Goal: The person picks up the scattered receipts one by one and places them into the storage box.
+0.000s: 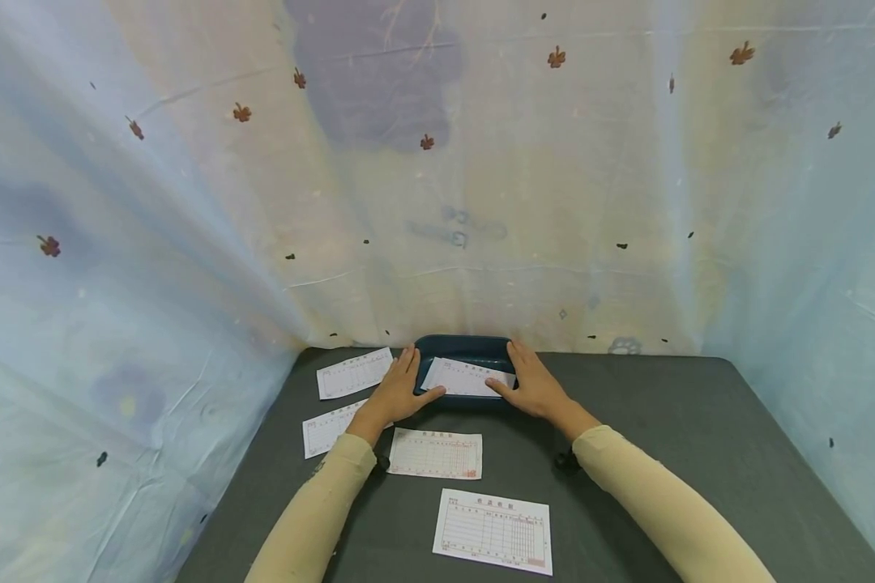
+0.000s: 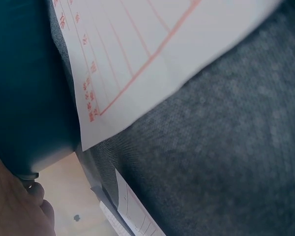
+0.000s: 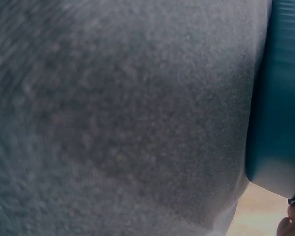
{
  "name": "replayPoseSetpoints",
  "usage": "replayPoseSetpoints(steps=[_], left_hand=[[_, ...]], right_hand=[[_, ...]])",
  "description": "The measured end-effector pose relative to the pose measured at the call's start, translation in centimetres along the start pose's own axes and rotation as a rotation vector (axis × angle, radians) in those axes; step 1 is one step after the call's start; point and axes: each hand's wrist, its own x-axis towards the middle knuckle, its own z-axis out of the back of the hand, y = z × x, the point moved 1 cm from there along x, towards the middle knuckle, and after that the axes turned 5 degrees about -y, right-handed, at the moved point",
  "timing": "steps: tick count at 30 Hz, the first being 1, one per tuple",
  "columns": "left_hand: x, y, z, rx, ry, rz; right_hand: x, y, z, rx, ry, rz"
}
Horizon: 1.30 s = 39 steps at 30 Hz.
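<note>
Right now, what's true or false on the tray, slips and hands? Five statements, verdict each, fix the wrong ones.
1. The left hand is touching the tray. True.
2. There is no paper in the tray. False: printed paper lies inside it.
3. The right hand is clear of the tray. False: the right hand is on the tray's right end.
4. Four slips show on the table outside the tray. True.
5. All the slips outside the tray lie to its right. False: two are at the left, two on the near side.

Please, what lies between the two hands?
In the head view, a blue tray holding printed paper lies between the left hand and the right hand.
</note>
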Motion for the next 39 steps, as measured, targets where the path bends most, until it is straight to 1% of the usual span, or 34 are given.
replayPoseSetpoints(steps=[6,10,13,17,22,23,28,30,34,39], left_hand=[[0.0,0.0,-0.1,-0.002,-0.001,-0.001],[0.1,0.0,-0.1,0.004,0.011,0.004],[0.1,0.1,-0.2,0.008,0.003,0.003],[0.1,0.1,-0.2,0.016,-0.011,-0.006],[0.0,0.3,0.1,0.026,0.0,0.003],[0.0,0.3,0.2,0.017,0.006,0.006],[0.0,1.0,0.6,-0.024,0.013,-0.023],[0.0,1.2,0.9,-0.038,0.004,-0.04],[-0.5,1.2,1.5,-0.051,-0.018,-0.053],[-1.9,0.7,2.0,-0.089,-0.043,-0.05]], right_hand=[[-0.3,0.1,-0.1,-0.016,0.003,-0.005],[-0.3,0.1,-0.1,-0.043,-0.003,0.006],[-0.2,0.1,-0.2,-0.059,-0.009,0.012],[-0.3,0.2,-0.2,-0.061,-0.012,0.015],[-0.1,0.2,-0.5,-0.067,-0.008,0.009],[0.0,0.2,-0.5,-0.063,-0.007,0.008],[0.0,0.2,-0.8,-0.059,0.015,-0.012],[0.0,0.2,-0.8,-0.061,0.025,-0.021],[-0.2,0.3,-0.6,-0.059,0.021,-0.018],[-0.2,0.3,-0.5,-0.067,0.014,-0.015]])
